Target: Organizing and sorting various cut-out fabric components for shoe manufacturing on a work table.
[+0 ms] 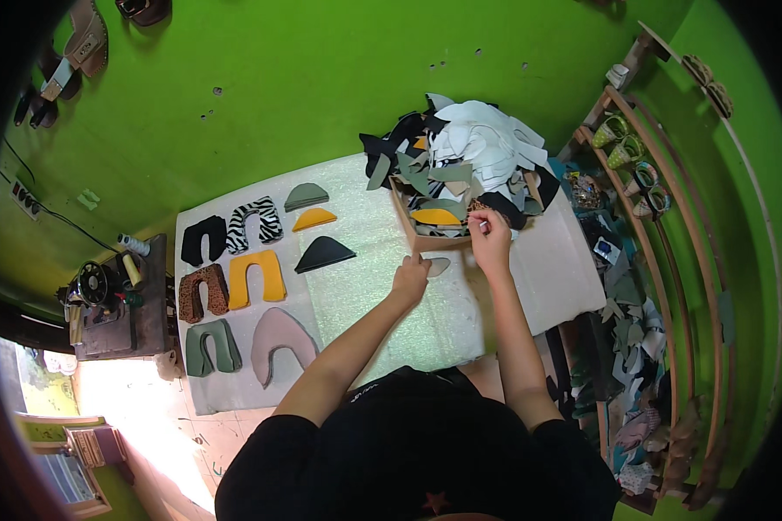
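My left hand is closed low over the table, and a small pale half-oval cut piece sticks out from its fingers. My right hand is raised at the front right of a cardboard box, its fingertips pinched together. Whatever they hold, if anything, is too small to tell. Just beyond those fingertips lie a black curved piece and a leopard-print piece. Inside the box, a yellow half-moon piece rests among green, black and white cut scraps heaped above the rim.
On the table's left stand U-shaped stacks in black, zebra, leopard, yellow, green and pink. Half-moon stacks in green, yellow and black lie beside them. A sewing machine is at far left, a wooden shoe rack at right.
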`<state>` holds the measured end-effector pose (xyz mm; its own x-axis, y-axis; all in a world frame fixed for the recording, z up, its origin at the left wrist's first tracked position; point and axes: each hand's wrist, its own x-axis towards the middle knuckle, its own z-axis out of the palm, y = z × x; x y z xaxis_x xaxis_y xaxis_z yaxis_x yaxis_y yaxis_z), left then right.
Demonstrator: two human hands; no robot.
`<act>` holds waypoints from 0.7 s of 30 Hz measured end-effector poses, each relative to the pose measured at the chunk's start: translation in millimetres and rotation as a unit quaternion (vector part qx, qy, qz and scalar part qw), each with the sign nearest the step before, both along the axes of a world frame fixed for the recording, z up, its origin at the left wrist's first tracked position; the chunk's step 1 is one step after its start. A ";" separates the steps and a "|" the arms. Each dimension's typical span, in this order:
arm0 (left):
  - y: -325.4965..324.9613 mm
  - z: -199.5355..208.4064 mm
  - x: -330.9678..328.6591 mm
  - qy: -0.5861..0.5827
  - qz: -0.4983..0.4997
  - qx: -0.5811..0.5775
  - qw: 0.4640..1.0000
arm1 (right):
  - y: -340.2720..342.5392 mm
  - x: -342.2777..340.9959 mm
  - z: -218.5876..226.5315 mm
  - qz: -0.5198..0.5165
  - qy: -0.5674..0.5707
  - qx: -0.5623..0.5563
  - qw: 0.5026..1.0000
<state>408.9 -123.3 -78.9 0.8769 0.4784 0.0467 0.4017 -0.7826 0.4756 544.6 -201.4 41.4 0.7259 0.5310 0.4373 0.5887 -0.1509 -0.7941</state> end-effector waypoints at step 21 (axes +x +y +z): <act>-2.2 21.4 -3.0 -0.208 0.009 0.066 0.976 | 29.4 30.8 -16.7 0.138 0.060 -0.005 0.989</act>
<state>405.9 -125.5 -57.5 0.7604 0.4593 0.4591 0.2092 -0.8425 0.4963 575.4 -172.0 24.7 0.5985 0.7202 0.3507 0.5108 -0.0059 -0.8597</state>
